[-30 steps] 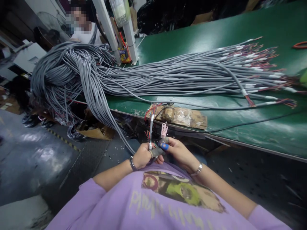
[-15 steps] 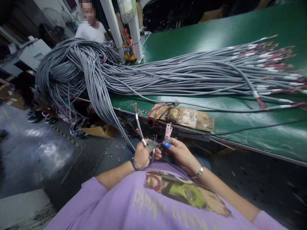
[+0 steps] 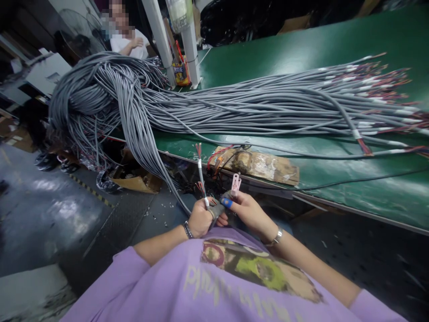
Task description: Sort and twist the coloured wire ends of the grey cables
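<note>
My left hand (image 3: 200, 220) is closed around grey cables (image 3: 200, 172) with white bands and bare coloured wire ends, which stick up above the fist. Its thumb wears a grey wrap. Close beside it, nearly touching, my right hand (image 3: 252, 212) is pinched, with blue tape round the thumb. A small pink two-armed tool (image 3: 236, 183) stands up out of the right fingers; its lower end is hidden. Fine wires between the fingertips are too small to make out. From the left fist, grey cable runs up to a large hanging bundle (image 3: 134, 116).
Many grey cables (image 3: 241, 107) lie along the green table (image 3: 378, 188), wire ends to the right. A worn wooden board (image 3: 268, 165) sits at the near edge. An open carton (image 3: 140, 181) stands on the floor. Behind a white post (image 3: 191, 53) is another person (image 3: 134, 44).
The cable ends in my left hand have swung to the right and more upright. My right hand has shifted slightly left against the left thumb. The other person has raised a hand to the chest.
</note>
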A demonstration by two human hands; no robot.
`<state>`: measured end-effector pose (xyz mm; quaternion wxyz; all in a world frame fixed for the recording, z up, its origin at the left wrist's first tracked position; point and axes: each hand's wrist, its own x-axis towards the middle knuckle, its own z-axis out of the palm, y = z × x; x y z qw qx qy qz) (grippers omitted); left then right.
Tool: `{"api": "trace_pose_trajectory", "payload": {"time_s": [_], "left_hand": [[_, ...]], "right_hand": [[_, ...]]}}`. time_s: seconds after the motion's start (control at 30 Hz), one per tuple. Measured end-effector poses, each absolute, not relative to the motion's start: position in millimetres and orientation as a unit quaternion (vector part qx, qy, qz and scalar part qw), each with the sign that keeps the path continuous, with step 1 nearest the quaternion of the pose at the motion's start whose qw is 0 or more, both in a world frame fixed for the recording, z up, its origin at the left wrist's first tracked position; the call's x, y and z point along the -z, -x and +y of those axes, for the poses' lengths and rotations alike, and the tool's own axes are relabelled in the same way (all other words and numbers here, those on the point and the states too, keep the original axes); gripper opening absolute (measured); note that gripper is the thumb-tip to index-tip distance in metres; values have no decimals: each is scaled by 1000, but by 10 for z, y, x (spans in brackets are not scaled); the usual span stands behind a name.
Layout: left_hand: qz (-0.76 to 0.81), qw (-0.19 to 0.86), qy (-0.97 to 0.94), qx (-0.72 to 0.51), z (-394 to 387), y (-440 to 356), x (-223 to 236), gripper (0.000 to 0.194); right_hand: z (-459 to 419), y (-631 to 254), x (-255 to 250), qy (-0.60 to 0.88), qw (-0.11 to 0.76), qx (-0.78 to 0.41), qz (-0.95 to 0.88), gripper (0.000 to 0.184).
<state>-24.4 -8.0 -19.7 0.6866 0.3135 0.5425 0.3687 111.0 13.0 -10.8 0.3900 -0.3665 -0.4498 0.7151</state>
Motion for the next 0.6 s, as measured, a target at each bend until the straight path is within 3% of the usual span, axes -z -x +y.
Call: {"api": "trace_pose_trajectory", "payload": {"time_s": [0.13, 0.27, 0.6], "left_hand": [[527, 713, -337, -316, -68, 256, 215, 47], [539, 700, -313, -349, -71, 247, 218, 50], [551, 677, -284, -396, -90, 218, 181, 53]], "right_hand": [[155, -1142, 147, 403, 392, -643, -520, 31], [120, -1114, 184, 452, 404, -636, -477, 37], [12, -1017, 224, 393, 415, -749, -335, 44]]}}
